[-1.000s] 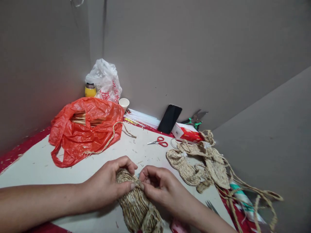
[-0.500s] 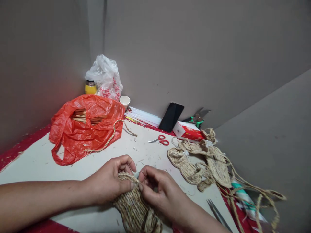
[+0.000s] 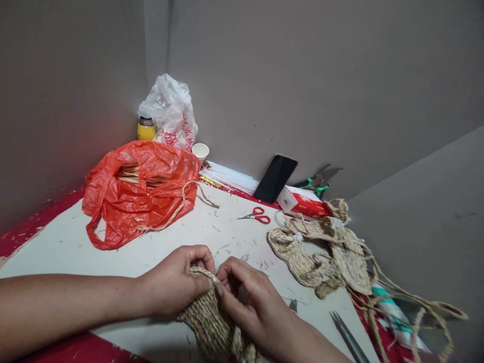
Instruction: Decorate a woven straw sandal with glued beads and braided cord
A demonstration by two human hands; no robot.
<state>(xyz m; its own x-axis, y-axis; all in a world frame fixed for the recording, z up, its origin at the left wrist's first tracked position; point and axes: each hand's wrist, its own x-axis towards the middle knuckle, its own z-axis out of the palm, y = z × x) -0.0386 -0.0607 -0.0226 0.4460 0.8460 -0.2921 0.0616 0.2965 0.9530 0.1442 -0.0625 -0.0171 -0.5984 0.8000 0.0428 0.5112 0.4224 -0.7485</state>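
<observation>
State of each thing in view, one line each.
Left hand: pinching woven piece
Right hand: pinching its edge
Woven piece: held in both hands
Red bag: open, straw showing
Scissors: lying down, unheld
Phone: screen dark, tilted up
Cup: uncovered
Green-handled cutters: blades apart
Metal tool: lying unheld

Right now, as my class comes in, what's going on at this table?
A person is working on a woven piece with both bare hands. The left hand grips its upper edge, and the right hand's fingertips are at that same edge, close to the left thumb. Beyond the hands, the scissors lie on the table. More woven pieces lie to the right, and a red bag with straw showing inside sits at the left.
</observation>
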